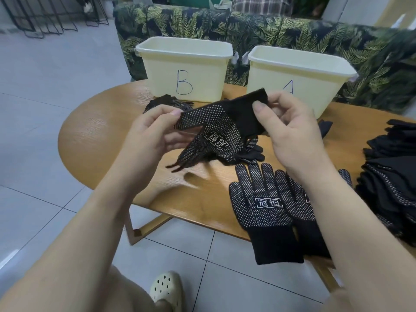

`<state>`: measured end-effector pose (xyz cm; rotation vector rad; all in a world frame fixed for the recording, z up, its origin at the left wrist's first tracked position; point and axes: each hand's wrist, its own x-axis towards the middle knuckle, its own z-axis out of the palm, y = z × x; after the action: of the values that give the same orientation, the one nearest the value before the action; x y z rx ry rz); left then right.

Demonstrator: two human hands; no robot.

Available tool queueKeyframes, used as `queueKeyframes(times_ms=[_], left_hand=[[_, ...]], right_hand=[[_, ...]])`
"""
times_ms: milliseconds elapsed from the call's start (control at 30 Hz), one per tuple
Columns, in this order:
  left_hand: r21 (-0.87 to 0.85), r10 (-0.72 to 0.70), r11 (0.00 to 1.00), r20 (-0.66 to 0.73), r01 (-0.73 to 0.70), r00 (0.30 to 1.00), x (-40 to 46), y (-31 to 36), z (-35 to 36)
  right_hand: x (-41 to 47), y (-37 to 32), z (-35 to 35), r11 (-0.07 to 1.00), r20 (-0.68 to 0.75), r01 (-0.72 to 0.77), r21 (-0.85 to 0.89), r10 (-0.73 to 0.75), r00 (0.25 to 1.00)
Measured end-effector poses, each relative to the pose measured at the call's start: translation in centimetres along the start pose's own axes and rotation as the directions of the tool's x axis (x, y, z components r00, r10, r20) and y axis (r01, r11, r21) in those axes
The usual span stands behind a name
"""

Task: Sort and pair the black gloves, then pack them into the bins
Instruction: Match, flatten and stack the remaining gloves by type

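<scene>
I hold a black dotted glove [216,131] in the air above the wooden table [96,131]. My right hand [286,129] pinches its plain cuff, and my left hand [153,131] pinches its thumb, so the fingers hang down toward the table. Two more dotted gloves [265,206] lie flat side by side on the table's near edge, fingers pointing away from me, partly under my right forearm. Two pale yellow bins stand at the back: bin B [184,66] on the left and bin A [297,75] on the right.
A heap of black gloves [391,176] covers the table's right end. A few more black gloves [166,102] lie in front of bin B. A leaf-patterned sofa [292,32] stands behind the bins. Tiled floor and my sandal [166,289] are below.
</scene>
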<state>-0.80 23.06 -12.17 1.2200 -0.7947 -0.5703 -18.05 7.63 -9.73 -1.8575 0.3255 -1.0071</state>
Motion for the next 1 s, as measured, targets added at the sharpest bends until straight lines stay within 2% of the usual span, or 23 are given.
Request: queueKeyframes(times_ms=[167,333,467,667,833,1000], left_hand=[[0.223,-0.033,0.975,0.101,0.010,0.994,-2.1,0.2,-0.5],[0.191,-0.076,0.981,0.211,0.035,0.974,-3.4,0.8,0.2],[0.241,-0.188,0.962,0.246,0.127,0.951,-3.9,1.1,0.2],[0.298,-0.332,0.920,0.240,0.256,0.912,-4.5,0.8,-0.4],[0.243,-0.333,0.928,0.211,0.281,0.919,-4.5,1.0,-0.3],[0.245,-0.331,0.931,0.261,0.270,0.907,-4.2,1.5,0.2]], right_hand=[[-0.8,-1.1,1.3,0.996,0.027,-0.038,0.084,0.036,0.999],[-1.2,-1.5,2.0,0.987,0.040,-0.081,0.141,0.076,0.996],[-1.1,-1.3,1.9,0.985,0.047,-0.116,0.126,0.111,0.993],[-0.9,0.3,1.6,0.985,0.035,-0.168,-0.032,0.169,0.985],[-0.7,0.6,1.3,0.980,0.031,-0.197,0.014,0.197,0.980],[-0.4,-0.3,0.4,0.985,0.036,-0.169,0.046,0.167,0.985]])
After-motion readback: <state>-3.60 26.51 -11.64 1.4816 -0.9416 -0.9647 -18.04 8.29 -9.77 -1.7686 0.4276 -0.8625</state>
